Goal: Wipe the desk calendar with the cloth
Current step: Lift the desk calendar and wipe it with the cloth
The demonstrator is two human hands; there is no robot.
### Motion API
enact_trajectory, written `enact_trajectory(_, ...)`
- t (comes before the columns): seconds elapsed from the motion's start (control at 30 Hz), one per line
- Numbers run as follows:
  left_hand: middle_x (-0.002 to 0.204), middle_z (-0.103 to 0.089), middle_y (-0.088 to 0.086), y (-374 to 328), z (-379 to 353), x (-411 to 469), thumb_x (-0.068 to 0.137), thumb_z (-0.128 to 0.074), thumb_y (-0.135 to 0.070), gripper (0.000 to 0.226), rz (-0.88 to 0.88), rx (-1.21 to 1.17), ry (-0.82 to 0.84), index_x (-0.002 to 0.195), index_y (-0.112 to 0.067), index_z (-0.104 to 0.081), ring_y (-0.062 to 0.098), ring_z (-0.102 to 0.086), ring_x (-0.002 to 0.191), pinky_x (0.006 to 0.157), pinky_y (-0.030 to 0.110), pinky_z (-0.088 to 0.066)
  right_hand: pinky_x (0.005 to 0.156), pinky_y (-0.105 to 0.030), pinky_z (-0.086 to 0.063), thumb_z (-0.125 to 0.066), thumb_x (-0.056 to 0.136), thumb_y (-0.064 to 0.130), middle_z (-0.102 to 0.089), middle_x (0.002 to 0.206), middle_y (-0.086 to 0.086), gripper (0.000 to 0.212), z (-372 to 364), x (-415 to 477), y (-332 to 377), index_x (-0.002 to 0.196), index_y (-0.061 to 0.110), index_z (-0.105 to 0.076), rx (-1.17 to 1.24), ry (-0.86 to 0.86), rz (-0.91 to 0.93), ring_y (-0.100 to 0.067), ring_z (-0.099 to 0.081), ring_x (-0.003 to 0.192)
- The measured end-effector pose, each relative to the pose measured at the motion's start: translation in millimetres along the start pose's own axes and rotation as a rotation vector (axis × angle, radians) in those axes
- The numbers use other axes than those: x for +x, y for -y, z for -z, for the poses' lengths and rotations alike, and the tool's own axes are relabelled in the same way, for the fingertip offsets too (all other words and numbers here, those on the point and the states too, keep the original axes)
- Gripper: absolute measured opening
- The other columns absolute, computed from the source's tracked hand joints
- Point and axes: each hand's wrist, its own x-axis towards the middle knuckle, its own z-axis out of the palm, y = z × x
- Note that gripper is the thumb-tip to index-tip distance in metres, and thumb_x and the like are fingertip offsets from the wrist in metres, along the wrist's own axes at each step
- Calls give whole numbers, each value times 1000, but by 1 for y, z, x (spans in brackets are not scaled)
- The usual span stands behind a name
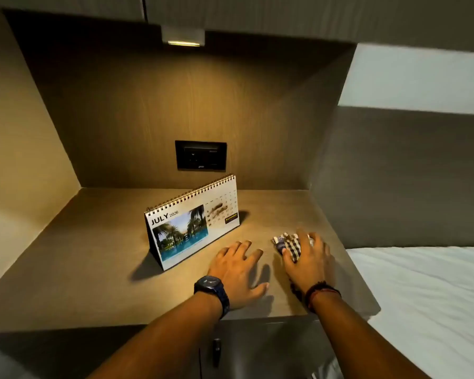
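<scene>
With the right hand (305, 258) curled over the bunched checked cloth (286, 243) on the surface (93, 269), the spread, empty left hand (240, 272) should steady the desk calendar (192, 222) standing just far-left before wiping its smudged date grid.

We look from a single head-worn wide-angle view, facing forward and down, close over the wooden desk (99, 269), our forearms entering from the bottom edge.

Dim warm light from overhead lamp (183, 39), dark soft shadows, wide-angle edge bending
</scene>
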Motion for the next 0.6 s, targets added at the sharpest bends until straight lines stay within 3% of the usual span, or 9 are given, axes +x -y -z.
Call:
enact_trajectory(0.2,154,-25,7,17,-35,8,70,-24,-82,86,-19,44,43,140,-33,-24,27,-17,140,114,49,-12,99,-50,-42,-53,83,47,-43,141,-10,57,-27,3,-9,136,34,-36,-73,64,-78,-33,-45,121)
enact_trajectory(0.43,154,-24,6,20,-28,6,73,-23,-81,85,-16,46,67,142,-31,-24,26,-15,141,114,49,-10,98,-48,-44,-55,84,20,-44,138,-14,53,-31,6,-2,134,31,-42,-10,52,-123,-35,-43,116)
enact_trajectory(0.53,156,-23,8,27,9,15,78,-26,-75,79,-33,24,-42,142,-30,-24,27,-18,142,114,49,-12,96,-48,-45,-56,83,13,-48,131,-17,51,-33,9,14,132,28,-47,144,-2,-179,-37,-46,113)
enact_trajectory(0.6,147,-38,15,37,47,27,82,-36,-65,70,-107,39,-220,138,-23,-37,32,-32,135,112,49,-26,91,-45,-47,-55,82,10,-50,124,-19,52,-36,10,38,131,27,-49,311,-69,-219,-39,-51,109)
